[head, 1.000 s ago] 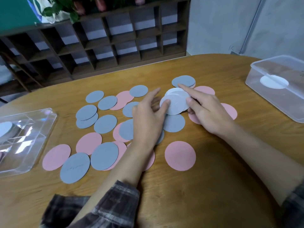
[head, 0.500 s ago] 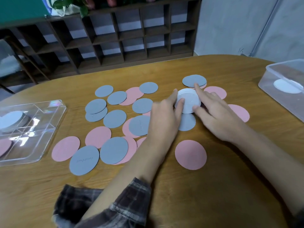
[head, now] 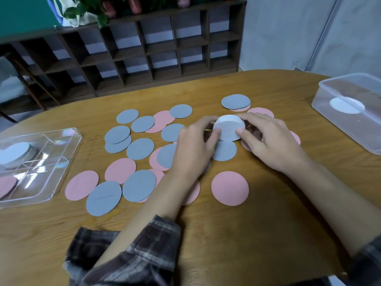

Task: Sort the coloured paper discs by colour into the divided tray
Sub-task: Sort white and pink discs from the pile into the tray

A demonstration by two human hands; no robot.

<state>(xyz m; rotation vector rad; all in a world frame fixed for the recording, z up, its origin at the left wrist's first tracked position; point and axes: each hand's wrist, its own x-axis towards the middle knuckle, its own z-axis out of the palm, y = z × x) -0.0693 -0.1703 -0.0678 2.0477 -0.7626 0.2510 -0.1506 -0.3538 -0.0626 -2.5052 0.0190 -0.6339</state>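
Observation:
Several grey-blue discs [head: 140,149] and pink discs [head: 229,188] lie scattered over the wooden table [head: 247,234]. A small stack of white discs [head: 228,129] is lifted a little above the table, gripped from both sides: my left hand [head: 193,147] holds its left edge, my right hand [head: 268,139] its right edge. The clear divided tray [head: 61,162] sits at the left with white discs [head: 15,151] in its far compartment and pink discs [head: 6,184] in a near one.
A clear plastic box [head: 350,112] with a white disc inside stands at the table's right edge. A dark wooden shelf unit [head: 144,48] stands behind the table, with plants on top.
Both hands gathered the loose white discs into one neat stack and raised it off the table, closing their fingers round its edges. The view shifted slightly left.

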